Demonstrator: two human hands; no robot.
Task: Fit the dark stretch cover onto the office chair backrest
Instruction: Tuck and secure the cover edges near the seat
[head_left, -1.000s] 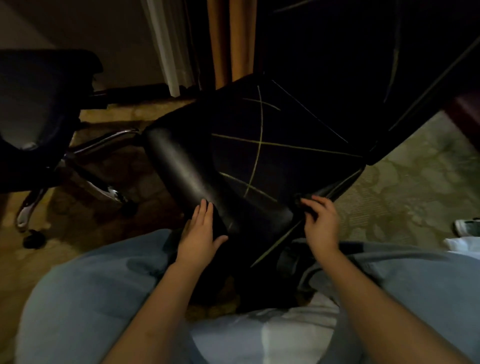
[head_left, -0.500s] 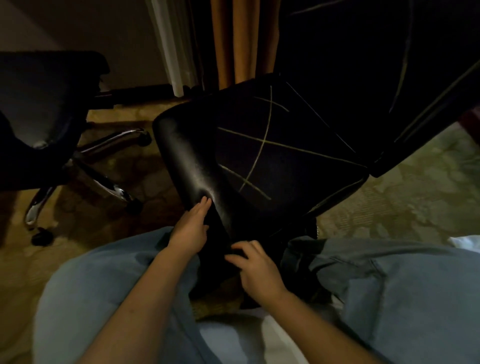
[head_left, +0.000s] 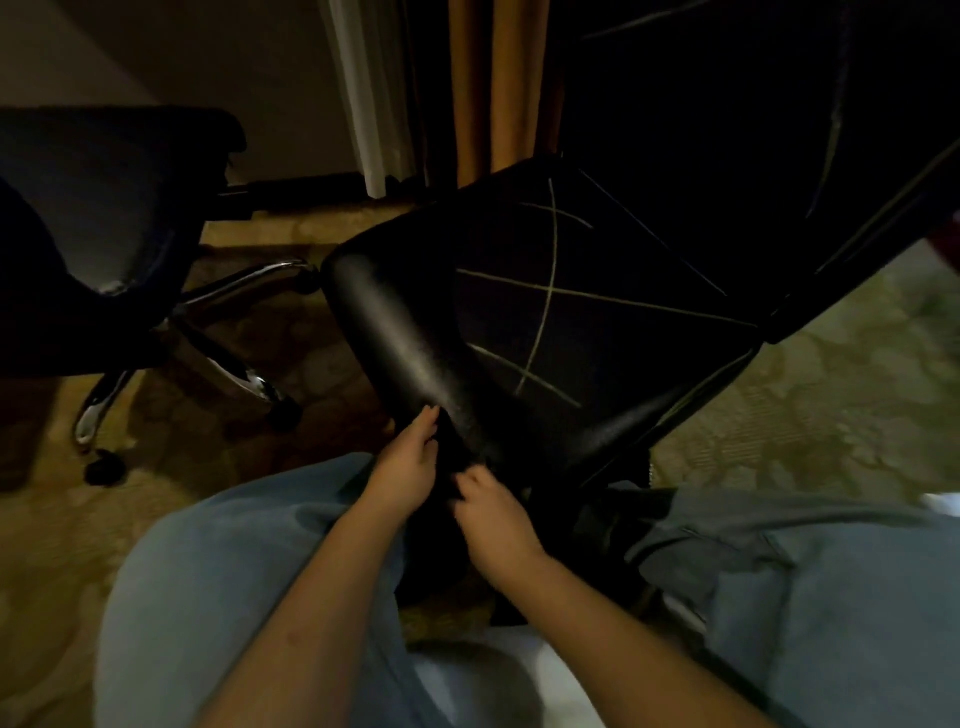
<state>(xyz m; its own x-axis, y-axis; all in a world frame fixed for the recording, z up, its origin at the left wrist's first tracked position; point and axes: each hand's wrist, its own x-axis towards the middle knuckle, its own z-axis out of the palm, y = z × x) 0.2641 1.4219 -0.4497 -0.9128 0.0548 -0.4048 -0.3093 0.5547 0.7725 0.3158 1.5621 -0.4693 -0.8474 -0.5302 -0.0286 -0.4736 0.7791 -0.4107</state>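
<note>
Dim room, view down over the lap.

- 9 to 10 o'clock: a second office chair with dark upholstery (head_left: 104, 218) stood on a chrome star base (head_left: 234, 283). One chrome leg reached close to the near chair's left corner. I could not tell if they touched.
- 12 o'clock: a white sheer curtain (head_left: 358, 93) hung beside a tan drape (head_left: 475, 88).
- 3 o'clock: olive patterned carpet (head_left: 831, 426). A small white item (head_left: 943, 506) was cut off by the frame edge and could not be identified.
- 1 o'clock: a further dark panel with pale lines (head_left: 727, 130), too dark to tell what it was.
- 5 and 7 o'clock: light blue denim knees (head_left: 234, 571) flanked both forearms and hid the floor beneath.

The black glossy leatherette backrest (head_left: 395, 343) lay tilted at centre. The dark stretch cover (head_left: 597, 322), thin fabric crossed by pale lines, was drawn over its middle and right. A bare glossy band remained along the left edge and the lower corner.

The left hand (head_left: 405, 462) sat at the lower corner with its fingers nearly straight. The fingertips (head_left: 428, 415) touched the bare band and gripped nothing that could be seen. The right hand (head_left: 493, 512) was just beside it at 4 o'clock. Its fingers were curled and pinched a dark fold of the cover between the two hands. Both hands blocked the view of the corner itself.
</note>
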